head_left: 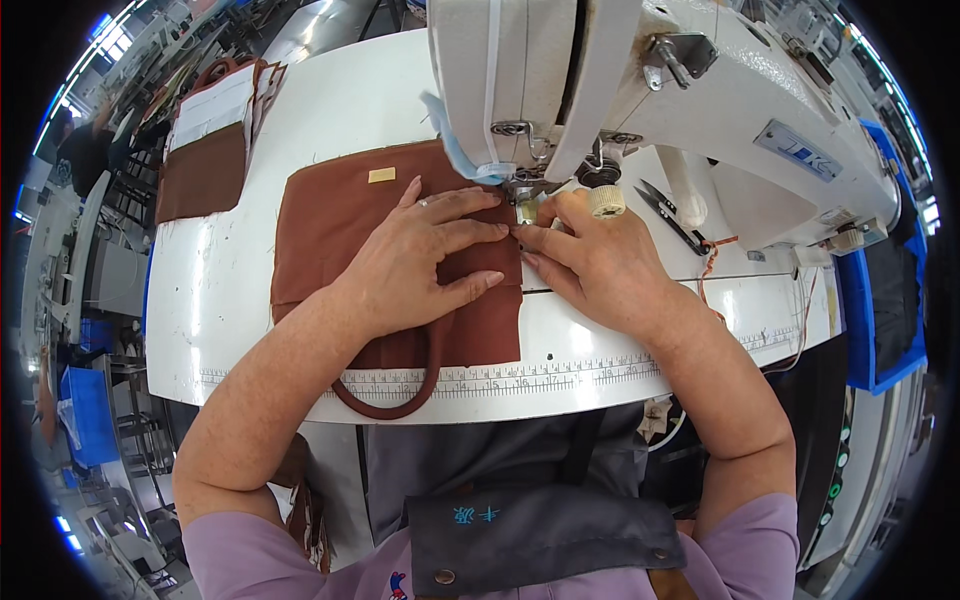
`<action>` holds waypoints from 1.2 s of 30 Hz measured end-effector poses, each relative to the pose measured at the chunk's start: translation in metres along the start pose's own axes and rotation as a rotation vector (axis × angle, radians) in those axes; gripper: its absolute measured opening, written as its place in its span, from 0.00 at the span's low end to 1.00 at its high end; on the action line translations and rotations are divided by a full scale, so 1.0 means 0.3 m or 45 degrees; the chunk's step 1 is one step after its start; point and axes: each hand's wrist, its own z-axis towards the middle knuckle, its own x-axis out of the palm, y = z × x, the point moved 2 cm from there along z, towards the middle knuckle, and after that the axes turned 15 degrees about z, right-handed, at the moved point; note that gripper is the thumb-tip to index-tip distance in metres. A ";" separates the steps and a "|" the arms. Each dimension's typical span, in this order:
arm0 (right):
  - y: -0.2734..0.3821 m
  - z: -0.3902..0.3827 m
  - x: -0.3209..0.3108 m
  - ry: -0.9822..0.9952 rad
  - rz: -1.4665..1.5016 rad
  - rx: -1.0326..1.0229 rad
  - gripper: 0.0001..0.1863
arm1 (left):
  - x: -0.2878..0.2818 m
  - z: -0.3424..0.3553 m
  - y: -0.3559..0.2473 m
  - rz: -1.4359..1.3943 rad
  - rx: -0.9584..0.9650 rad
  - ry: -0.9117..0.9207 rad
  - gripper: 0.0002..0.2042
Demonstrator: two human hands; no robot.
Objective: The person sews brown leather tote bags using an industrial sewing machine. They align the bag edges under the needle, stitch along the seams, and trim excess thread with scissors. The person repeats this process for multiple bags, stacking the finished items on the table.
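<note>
A reddish-brown fabric bag panel point(330, 215) lies flat on the white sewing table, its right edge beneath the sewing machine's needle area point(527, 190). A small yellow patch point(382, 176) sits near its top. From its lower part a rounded brown handle point(432, 375) loops over the table's front edge. My left hand point(425, 245) rests on the panel with fingers spread, fingertips close to the presser foot. My right hand point(590, 250) is at the panel's right edge, fingers bent and their tips on that edge beside the needle; the contact underneath is hidden.
Black thread snips point(668, 215) and a white thread cone point(684, 190) lie right of the needle, under the machine arm point(780, 130). Brown pieces with white lining point(203, 165) are stacked at the back left. A ruler strip point(590, 372) runs along the front edge. A blue bin point(868, 330) stands right.
</note>
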 end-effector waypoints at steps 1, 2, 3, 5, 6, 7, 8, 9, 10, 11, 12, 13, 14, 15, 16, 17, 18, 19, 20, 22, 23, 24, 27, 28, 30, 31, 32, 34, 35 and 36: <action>-0.001 0.004 0.000 0.004 -0.014 0.023 0.11 | 0.002 0.009 0.007 0.020 0.006 -0.019 0.23; -0.001 0.008 0.000 0.001 -0.032 0.035 0.11 | 0.001 0.019 0.015 0.042 0.015 -0.037 0.23; -0.001 0.010 0.000 -0.002 -0.049 0.046 0.12 | 0.003 0.029 0.025 0.001 -0.011 -0.029 0.22; -0.004 0.010 0.000 0.000 -0.072 0.072 0.13 | 0.011 0.048 0.046 -0.078 -0.063 -0.013 0.21; -0.007 0.009 0.000 0.005 -0.076 0.086 0.13 | 0.014 0.056 0.054 -0.070 -0.053 -0.041 0.20; -0.010 0.007 0.001 0.010 -0.080 0.100 0.14 | 0.016 0.064 0.061 -0.062 -0.043 -0.068 0.20; -0.019 0.000 0.003 -0.004 -0.086 0.087 0.14 | 0.018 0.070 0.065 -0.055 -0.032 -0.093 0.20; -0.032 -0.008 0.006 -0.018 -0.091 0.073 0.13 | 0.018 0.074 0.065 -0.053 -0.042 -0.078 0.20; -0.039 -0.013 0.008 -0.031 -0.097 0.058 0.13 | 0.017 0.077 0.064 -0.052 -0.053 -0.064 0.21; -0.038 -0.013 0.005 -0.048 -0.079 0.037 0.13 | 0.014 0.080 0.064 -0.049 -0.067 -0.053 0.21; -0.035 -0.012 0.002 -0.065 -0.061 0.016 0.12 | 0.013 0.081 0.068 -0.054 -0.058 -0.074 0.21; -0.032 -0.010 -0.002 -0.081 -0.043 -0.006 0.12 | 0.015 0.080 0.075 -0.060 -0.049 -0.095 0.22; -0.024 -0.010 -0.006 -0.045 0.012 -0.064 0.11 | 0.012 0.082 0.075 -0.067 -0.039 -0.116 0.22; -0.015 -0.009 -0.012 -0.008 0.068 -0.122 0.09 | 0.006 0.079 0.070 -0.038 -0.045 -0.117 0.21; -0.005 -0.008 -0.018 0.028 0.124 -0.181 0.08 | -0.006 0.072 0.059 -0.009 -0.051 -0.118 0.21; 0.003 -0.014 -0.020 0.074 0.147 -0.198 0.07 | -0.011 0.070 0.047 0.014 -0.052 -0.115 0.20; 0.014 -0.021 -0.021 0.120 0.171 -0.216 0.06 | -0.022 0.070 0.029 0.096 0.049 -0.141 0.19; 0.019 -0.026 -0.020 0.166 0.195 -0.234 0.05 | -0.036 0.069 0.009 0.179 0.150 -0.167 0.17; 0.017 -0.027 -0.016 0.143 0.182 -0.221 0.05 | -0.042 0.062 -0.009 0.262 0.247 -0.192 0.17; 0.010 -0.030 -0.009 0.098 0.155 -0.194 0.06 | -0.029 0.052 -0.051 0.367 0.275 -0.221 0.15; 0.009 -0.030 -0.008 0.098 0.165 -0.189 0.06 | -0.027 0.049 -0.064 0.424 0.286 -0.237 0.14; 0.007 -0.030 -0.007 0.099 0.174 -0.182 0.06 | -0.025 0.049 -0.064 0.449 0.286 -0.201 0.13; 0.008 -0.028 -0.004 0.058 0.193 -0.181 0.06 | -0.016 0.045 -0.062 0.482 0.289 -0.143 0.11; 0.009 -0.026 -0.004 0.038 0.198 -0.183 0.06 | -0.011 0.040 -0.056 0.465 0.287 -0.159 0.11; 0.007 -0.026 -0.004 0.038 0.203 -0.177 0.06 | -0.012 0.042 -0.058 0.453 0.275 -0.149 0.11; 0.006 -0.027 -0.005 0.039 0.206 -0.174 0.06 | -0.021 0.046 -0.066 0.460 0.263 -0.123 0.11; 0.006 -0.027 -0.007 0.068 0.193 -0.162 0.06 | -0.025 0.045 -0.074 0.467 0.245 -0.096 0.11; 0.008 -0.028 -0.015 0.129 0.167 -0.137 0.05 | -0.020 0.038 -0.085 0.395 0.185 -0.129 0.12; 0.008 -0.027 -0.019 0.118 0.183 -0.143 0.05 | -0.019 0.034 -0.090 0.360 0.156 -0.146 0.12; 0.010 -0.028 -0.022 0.109 0.200 -0.149 0.05 | -0.020 0.027 -0.098 0.327 0.147 -0.184 0.13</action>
